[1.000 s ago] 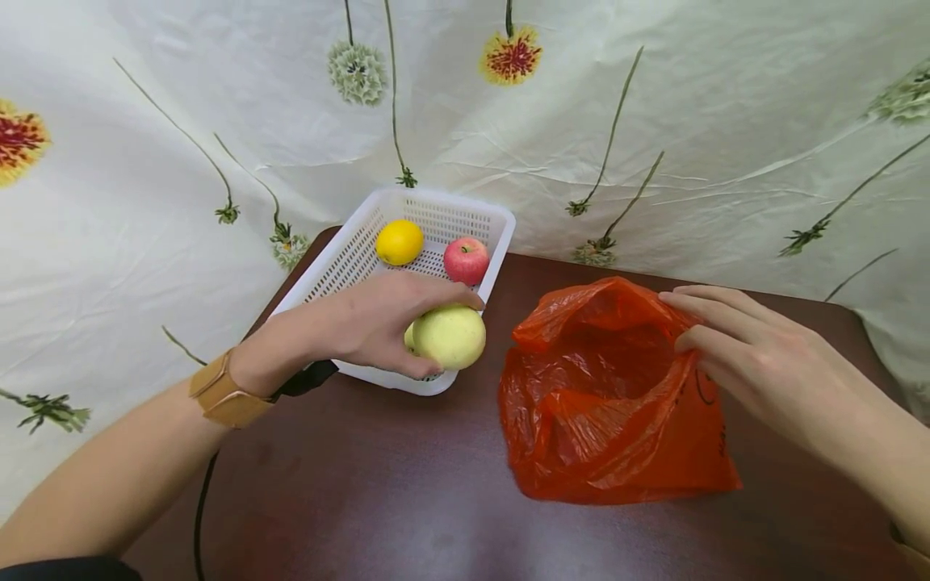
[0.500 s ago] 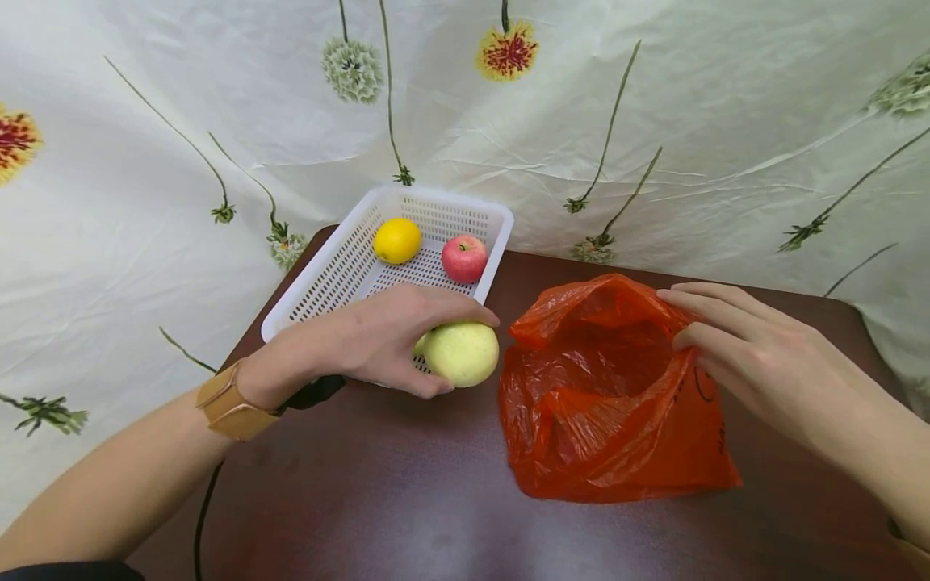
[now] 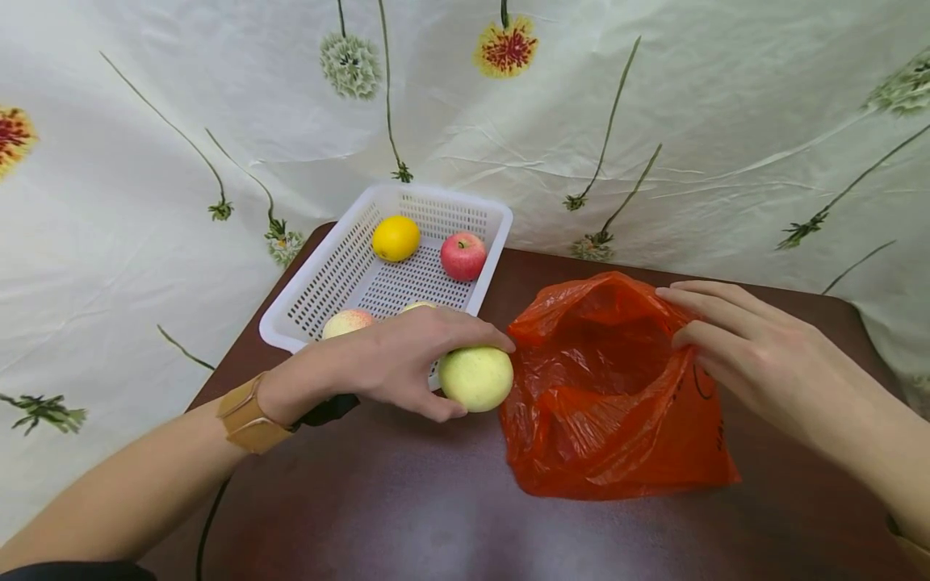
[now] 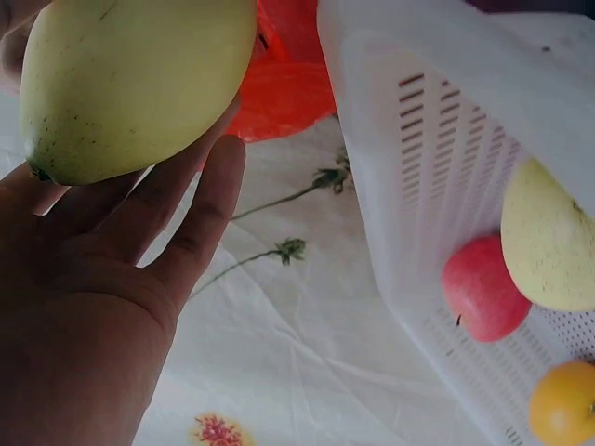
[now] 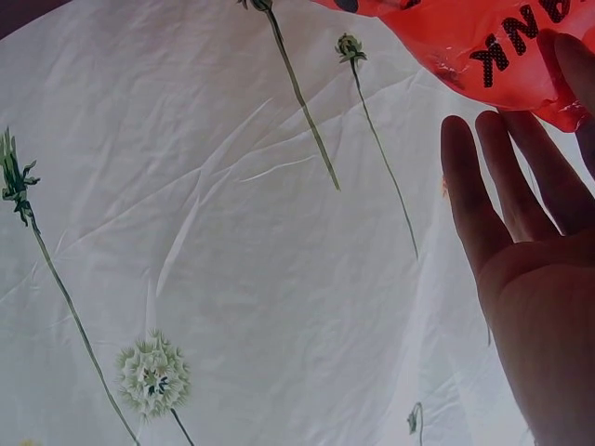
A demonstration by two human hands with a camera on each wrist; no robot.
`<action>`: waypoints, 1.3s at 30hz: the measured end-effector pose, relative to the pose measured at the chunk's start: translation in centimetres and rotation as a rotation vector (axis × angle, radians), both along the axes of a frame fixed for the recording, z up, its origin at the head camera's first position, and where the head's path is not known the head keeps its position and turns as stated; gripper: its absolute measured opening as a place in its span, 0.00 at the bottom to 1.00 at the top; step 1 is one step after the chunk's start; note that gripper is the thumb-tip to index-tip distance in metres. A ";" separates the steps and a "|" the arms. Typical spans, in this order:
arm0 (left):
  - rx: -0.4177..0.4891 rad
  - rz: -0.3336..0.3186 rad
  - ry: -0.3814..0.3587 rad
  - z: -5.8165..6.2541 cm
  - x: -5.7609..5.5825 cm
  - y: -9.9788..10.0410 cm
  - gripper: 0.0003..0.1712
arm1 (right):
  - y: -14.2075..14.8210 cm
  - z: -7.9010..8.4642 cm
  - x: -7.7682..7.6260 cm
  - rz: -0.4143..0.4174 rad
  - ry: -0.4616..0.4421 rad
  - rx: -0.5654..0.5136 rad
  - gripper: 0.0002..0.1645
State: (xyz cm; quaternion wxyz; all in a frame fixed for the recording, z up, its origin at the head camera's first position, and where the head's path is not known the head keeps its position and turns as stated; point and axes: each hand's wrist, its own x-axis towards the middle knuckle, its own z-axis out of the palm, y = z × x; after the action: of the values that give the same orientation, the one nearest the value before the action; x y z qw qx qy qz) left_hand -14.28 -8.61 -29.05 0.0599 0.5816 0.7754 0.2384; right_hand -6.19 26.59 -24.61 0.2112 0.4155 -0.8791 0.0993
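Observation:
My left hand (image 3: 400, 355) holds a pale yellow-green, speckled pear (image 3: 476, 379) between thumb and fingers. The pear is beside the left rim of an orange-red plastic bag (image 3: 617, 436), whose mouth gapes upward on the table. In the left wrist view, the held pear (image 4: 135, 88) rests against my fingers (image 4: 200, 209). At the bag's right edge, my right hand (image 3: 763, 347) pinches the rim. The right wrist view shows the right fingers (image 5: 474, 177) stretched beneath the lettered bag (image 5: 511, 51). What lies inside the bag cannot be made out.
Behind the left hand stands a white slotted basket (image 3: 305, 294). It contains a yellow lemon-like fruit (image 3: 395, 238), a red apple (image 3: 463, 257), a peach-coloured fruit (image 3: 347, 323) and another yellow-green fruit (image 4: 558, 246). Flowered cloth (image 3: 450, 121) hangs behind the dark table (image 3: 407, 500). A black cable (image 3: 209, 524) runs at left.
The left hand has carried the pear right and toward me, from the basket's near corner to the bag's left rim. The right hand and bag have stayed almost in place.

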 end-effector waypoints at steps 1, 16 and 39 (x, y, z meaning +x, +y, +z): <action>0.002 -0.003 -0.001 0.0 0.1 0.1 0.39 | 0.0 0.0 0.0 -0.002 0.001 0.003 0.28; -0.021 -0.023 -0.013 -2.1 1.1 1.4 0.38 | 0.0 0.0 0.2 -0.004 -0.011 0.012 0.28; -0.076 0.164 0.071 -4.8 2.4 3.8 0.39 | 0.1 -0.1 0.3 0.009 0.000 -0.005 0.29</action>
State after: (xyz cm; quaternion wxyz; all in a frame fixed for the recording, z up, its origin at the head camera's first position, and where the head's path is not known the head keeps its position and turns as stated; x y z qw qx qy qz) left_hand -11.90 -4.82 -33.90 0.0344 0.5215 0.8307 0.1921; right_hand -5.87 26.67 -24.72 0.2116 0.4190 -0.8771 0.1024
